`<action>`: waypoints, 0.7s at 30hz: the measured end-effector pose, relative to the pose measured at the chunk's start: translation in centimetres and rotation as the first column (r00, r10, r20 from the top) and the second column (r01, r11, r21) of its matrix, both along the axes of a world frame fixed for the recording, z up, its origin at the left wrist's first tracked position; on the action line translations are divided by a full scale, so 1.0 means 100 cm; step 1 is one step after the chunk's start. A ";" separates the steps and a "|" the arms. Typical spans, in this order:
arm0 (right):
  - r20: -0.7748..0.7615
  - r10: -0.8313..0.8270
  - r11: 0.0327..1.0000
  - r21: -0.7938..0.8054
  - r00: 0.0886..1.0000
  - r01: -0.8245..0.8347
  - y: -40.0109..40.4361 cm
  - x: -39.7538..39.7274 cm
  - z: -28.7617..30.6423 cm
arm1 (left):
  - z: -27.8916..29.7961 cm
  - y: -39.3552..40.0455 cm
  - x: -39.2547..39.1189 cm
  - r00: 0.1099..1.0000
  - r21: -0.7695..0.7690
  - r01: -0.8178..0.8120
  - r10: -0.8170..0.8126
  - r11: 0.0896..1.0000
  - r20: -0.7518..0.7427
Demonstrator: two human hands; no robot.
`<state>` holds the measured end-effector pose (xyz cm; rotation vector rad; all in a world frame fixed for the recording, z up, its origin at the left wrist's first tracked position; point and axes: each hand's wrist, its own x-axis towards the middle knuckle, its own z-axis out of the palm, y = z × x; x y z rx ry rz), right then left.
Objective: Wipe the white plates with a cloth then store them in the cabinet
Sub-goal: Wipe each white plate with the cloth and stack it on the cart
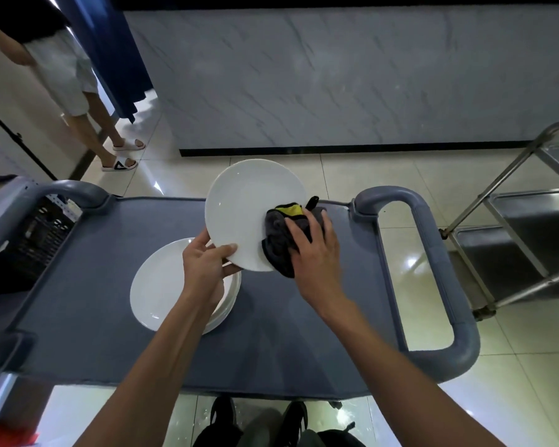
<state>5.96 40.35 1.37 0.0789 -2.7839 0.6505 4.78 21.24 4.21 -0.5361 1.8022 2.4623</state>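
From the head view, the left hand (pixel 204 262) pinched the near rim of a white plate (pixel 239 211), thumb on the upper face and fingers curled under, holding it tilted above the cart (pixel 94 269). The right hand (pixel 313 250) pressed a dark grey cloth (pixel 276 240) with a yellow patch against the plate's right edge, its fingers bent over the bunched fabric and gripping it.

The step in hand looked like wiping the first plate. To do it well, the cloth would need to sweep across the whole face and round the rim, not just the right side, while the left hand turned the plate between strokes. With only a rim pinch holding it, hard pressure from the cloth could lever the plate loose, so a light, even push seemed wise.

A stack of plates (pixel 162 285) sat on the cart just below the left forearm, still to be wiped by the look of it; a dropped plate would land on them. A steel rack (pixel 513 201) stood to the right, and another person's legs (pixel 88 124) at the far left. No cabinet could be told for certain.
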 end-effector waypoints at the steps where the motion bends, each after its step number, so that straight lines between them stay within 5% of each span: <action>1: 0.008 0.013 1.000 -0.012 1.000 -0.013 -0.005 0.005 -0.003 | 0.000 0.002 0.000 1.000 0.003 -0.003 0.003 1.000 -0.002; 10: -0.076 0.189 0.982 0.006 0.979 -0.189 -0.022 0.027 -0.016 | -0.004 -0.004 0.005 1.000 0.029 -0.028 0.027 0.999 0.014; 21: -0.086 0.002 0.999 0.048 0.996 0.002 0.009 -0.018 0.001 | -0.004 -0.010 0.005 0.996 -0.108 0.081 -0.076 0.991 0.053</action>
